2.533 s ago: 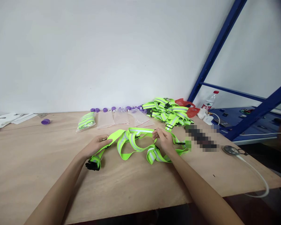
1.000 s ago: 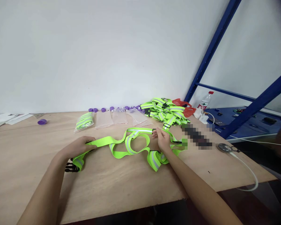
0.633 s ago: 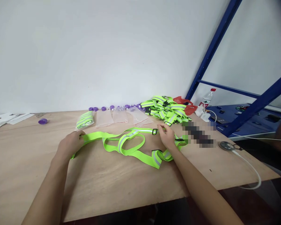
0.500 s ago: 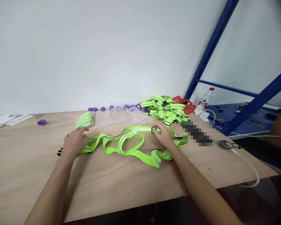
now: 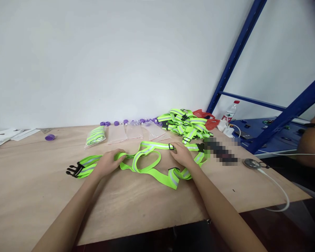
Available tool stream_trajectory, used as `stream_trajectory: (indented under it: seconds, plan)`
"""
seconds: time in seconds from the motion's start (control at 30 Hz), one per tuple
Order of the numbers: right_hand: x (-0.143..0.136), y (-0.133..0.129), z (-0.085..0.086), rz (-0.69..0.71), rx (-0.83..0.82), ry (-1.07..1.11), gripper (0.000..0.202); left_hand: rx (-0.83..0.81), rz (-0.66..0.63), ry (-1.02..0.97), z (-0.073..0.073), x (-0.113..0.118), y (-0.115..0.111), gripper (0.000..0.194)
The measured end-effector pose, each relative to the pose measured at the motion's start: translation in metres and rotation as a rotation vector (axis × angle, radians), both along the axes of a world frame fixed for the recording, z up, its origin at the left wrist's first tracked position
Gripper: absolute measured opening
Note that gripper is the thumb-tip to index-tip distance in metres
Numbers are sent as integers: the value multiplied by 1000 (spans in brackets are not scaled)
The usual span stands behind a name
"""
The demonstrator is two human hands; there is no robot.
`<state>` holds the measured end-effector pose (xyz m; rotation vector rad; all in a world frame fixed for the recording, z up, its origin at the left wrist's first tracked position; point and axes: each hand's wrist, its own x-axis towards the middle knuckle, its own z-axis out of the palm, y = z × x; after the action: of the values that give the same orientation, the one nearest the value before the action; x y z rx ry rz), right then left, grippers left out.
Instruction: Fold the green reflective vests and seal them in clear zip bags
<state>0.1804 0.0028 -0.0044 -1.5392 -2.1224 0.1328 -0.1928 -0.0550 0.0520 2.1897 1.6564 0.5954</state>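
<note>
Strap [image 5: 157, 175], yellow-green with a grey stripe, lies in loose loops on the table [image 5: 136, 217], under and between the two hands. Left hand [image 5: 109, 162] is clamped on its gathered layers, and the pronged buckle [image 5: 80, 169] sticks out to the left. Right hand [image 5: 182, 154] touches the strap just beside a slider [image 5: 169, 147], with bent fingers; whether they pinch it, the view does not let me say. I judge that the step in hand is straightening and gathering the strap. The next move seems to call for holding the left layers flat together while the right loops are brought in line, without twisting.

By count: one strap under the hands, two sliders visible on it, one filled bag [image 5: 96, 135], three flat bags [image 5: 117, 133], one bottle [image 5: 229, 115] and one lone cap [image 5: 49, 137]. Caps in the back row [image 5: 116, 123] and straps in the pile [image 5: 186, 124] overlap too much for sure counting.
</note>
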Motion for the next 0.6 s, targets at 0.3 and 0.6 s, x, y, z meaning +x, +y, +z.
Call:
stream_trajectory:
  seconds: [0.3,0.6]
  plan:
    - [-2,-6,8,-18,-58,-126,40,-136,66,-522,14,6,-7,60]
    - [4,-27,44,-111,103,-160,17,-122,-47,-1086,80,3,-11,46]
